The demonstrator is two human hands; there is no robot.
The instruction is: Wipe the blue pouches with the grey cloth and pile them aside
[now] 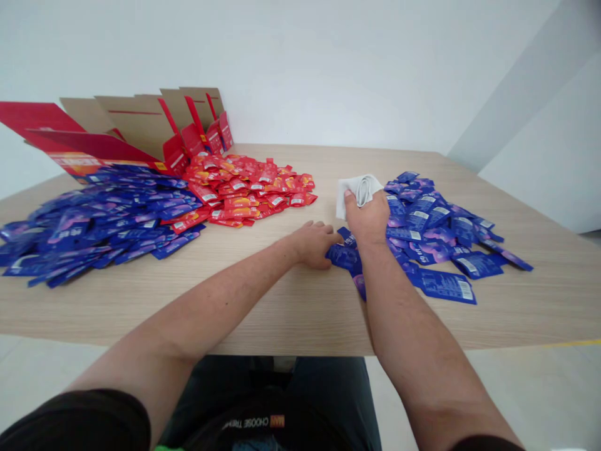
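My right hand [369, 216] is closed around a white cloth [359, 186], which it presses onto the wooden table [291, 313] at the left edge of a heap of blue packets [436, 232]. My left hand [313, 243] lies beside it with fingers curled over a blue packet [342, 255] at the near edge of that heap. Both forearms reach in from the bottom of the view.
A large spread of blue packets [98, 222] covers the table's left side. A pile of red packets [248, 186] lies behind the centre. Several flattened red-and-brown cardboard boxes [136, 128] lean at the back left. White wall behind; floor to the right.
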